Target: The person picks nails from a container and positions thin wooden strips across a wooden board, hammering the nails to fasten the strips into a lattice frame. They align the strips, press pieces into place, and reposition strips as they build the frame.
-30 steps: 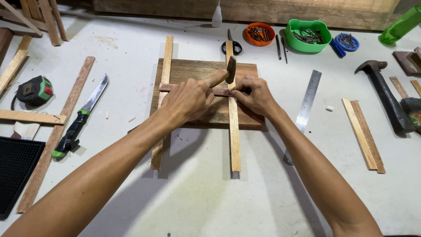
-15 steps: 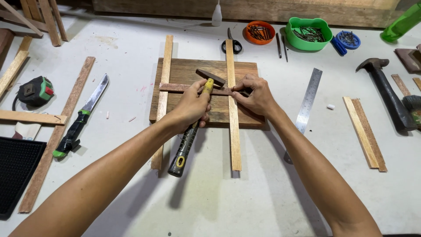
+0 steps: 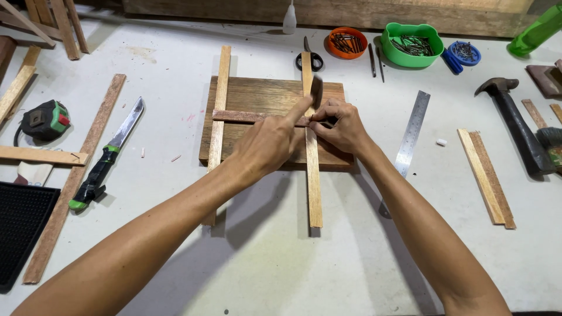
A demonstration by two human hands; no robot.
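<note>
Where the hammer is: up again. The small hammer point(image 3: 317, 92) was down on the crossing half a second ago with its handle pointing back at us. Now its head sits tipped over the far end of the right strip point(image 3: 314, 181), handle hidden behind our fist.
Left hand: our left hand point(image 3: 266, 143) is closed tight round that hammer handle, over the middle of the board point(image 3: 263, 93).
Right hand: our right hand point(image 3: 342, 126) hasn't budged, fingertips pinched narrow right at the crossing. Whatever's between them is too small to make out.
Cross strip: the reddish cross strip point(image 3: 246, 116) still lies flat over both uprights, touching the left strip point(image 3: 218, 134) too. Nothing has slid.
What we make of it: down, then up, same spot. Looks to us like tapping in full swing at that joint.
Board spot: mid-bench, toward the far edge of the workbench point(image 3: 281, 263).
Nearby: steel ruler point(image 3: 411, 131) just right of the board, knife point(image 3: 108, 155) well off toward the left edge.
</note>
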